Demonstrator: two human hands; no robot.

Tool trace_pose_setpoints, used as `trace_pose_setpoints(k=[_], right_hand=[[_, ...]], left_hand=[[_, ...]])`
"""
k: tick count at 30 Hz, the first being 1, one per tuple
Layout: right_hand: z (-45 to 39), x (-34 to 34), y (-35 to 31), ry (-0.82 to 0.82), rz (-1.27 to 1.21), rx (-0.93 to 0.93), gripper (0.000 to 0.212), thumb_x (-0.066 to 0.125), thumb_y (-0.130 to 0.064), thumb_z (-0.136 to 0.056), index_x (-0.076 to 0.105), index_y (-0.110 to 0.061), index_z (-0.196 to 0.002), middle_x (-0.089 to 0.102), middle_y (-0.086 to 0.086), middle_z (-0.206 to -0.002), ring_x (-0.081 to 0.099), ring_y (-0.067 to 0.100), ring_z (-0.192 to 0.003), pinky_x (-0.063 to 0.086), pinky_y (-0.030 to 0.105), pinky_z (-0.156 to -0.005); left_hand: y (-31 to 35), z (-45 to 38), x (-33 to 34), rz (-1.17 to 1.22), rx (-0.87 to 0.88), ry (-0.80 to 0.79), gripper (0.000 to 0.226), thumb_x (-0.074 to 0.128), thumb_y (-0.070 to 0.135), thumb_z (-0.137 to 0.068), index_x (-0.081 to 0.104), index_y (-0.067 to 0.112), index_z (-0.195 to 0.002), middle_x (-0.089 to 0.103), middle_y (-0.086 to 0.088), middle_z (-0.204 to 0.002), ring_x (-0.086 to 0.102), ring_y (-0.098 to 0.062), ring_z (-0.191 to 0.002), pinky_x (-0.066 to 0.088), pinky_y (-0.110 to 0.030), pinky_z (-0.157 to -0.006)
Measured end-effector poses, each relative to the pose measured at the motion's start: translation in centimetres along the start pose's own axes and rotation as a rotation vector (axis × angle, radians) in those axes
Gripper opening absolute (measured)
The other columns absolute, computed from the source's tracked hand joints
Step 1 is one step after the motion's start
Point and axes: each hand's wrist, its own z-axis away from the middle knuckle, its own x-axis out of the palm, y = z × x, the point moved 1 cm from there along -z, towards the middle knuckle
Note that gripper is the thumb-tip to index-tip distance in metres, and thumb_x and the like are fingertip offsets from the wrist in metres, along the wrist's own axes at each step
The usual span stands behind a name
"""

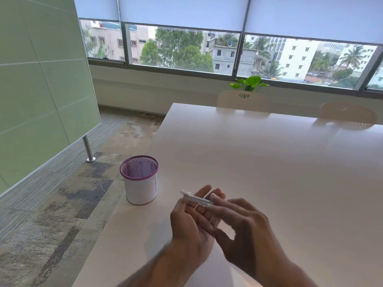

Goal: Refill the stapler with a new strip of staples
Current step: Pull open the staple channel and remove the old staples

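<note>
A small white stapler (196,198) lies across the fingers of my left hand (191,222), held above the white table (269,162) near its front left corner. My right hand (242,226) comes in from the right, its fingers touching the stapler's right end. The stapler looks opened, with a thin metal part (213,221) hanging down between my hands. Motion blur hides the details. I cannot make out a strip of staples.
A purple mesh pen cup (139,179) with a white sleeve stands at the table's left edge, left of my hands. Two cream chairs (244,101) sit at the far side. The floor drops off to the left of the table.
</note>
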Motion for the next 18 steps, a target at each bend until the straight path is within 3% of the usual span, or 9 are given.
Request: trace_pose_setpoints(k=[2, 4, 11, 18], right_hand=[[0.51, 0.54, 0.22, -0.007, 0.138, -0.089, 0.048, 0.090, -0.014, -0.064, 0.078, -0.025, -0.108, 0.075, -0.007, -0.118, 0.072, 0.016, -0.091, 0.060, 0.023, -0.077], [0.80, 0.80, 0.36, -0.024, 0.165, -0.131, 0.052, 0.089, -0.007, -0.063, 0.077, -0.020, -0.112, 0.074, 0.001, -0.120, 0.072, 0.021, -0.094, 0.063, 0.030, -0.072], [1.01, 0.91, 0.32, 0.007, 0.176, -0.217, 0.051, 0.085, 0.001, -0.065, 0.076, -0.016, -0.113, 0.072, 0.001, -0.125, 0.071, 0.026, -0.094, 0.062, 0.034, -0.070], [0.96, 0.98, 1.00, 0.047, 0.125, -0.192, 0.051, 0.084, 0.003, -0.066, 0.076, -0.018, -0.112, 0.070, -0.002, -0.128, 0.069, 0.028, -0.096, 0.061, 0.034, -0.074]], left_hand=[[0.01, -0.17, -0.23, 0.016, -0.009, -0.013, 0.065, 0.021, 0.039, -0.102, 0.068, -0.004, -0.116, 0.070, -0.028, -0.118, 0.073, -0.036, -0.102, 0.051, -0.049, -0.089], [0.06, -0.19, -0.34, 0.029, -0.014, -0.043, 0.066, 0.019, 0.040, -0.103, 0.067, -0.002, -0.118, 0.071, -0.026, -0.119, 0.074, -0.035, -0.100, 0.050, -0.049, -0.088], [0.02, -0.15, -0.36, 0.047, -0.041, -0.150, 0.061, 0.022, 0.037, -0.100, 0.068, 0.000, -0.117, 0.073, -0.022, -0.117, 0.075, -0.032, -0.098, 0.063, -0.043, -0.064], [-0.26, -0.86, -1.09, 0.047, -0.015, -0.161, 0.070, 0.019, 0.043, -0.102, 0.069, -0.004, -0.116, 0.071, -0.026, -0.118, 0.072, -0.038, -0.103, 0.063, -0.045, -0.069]])
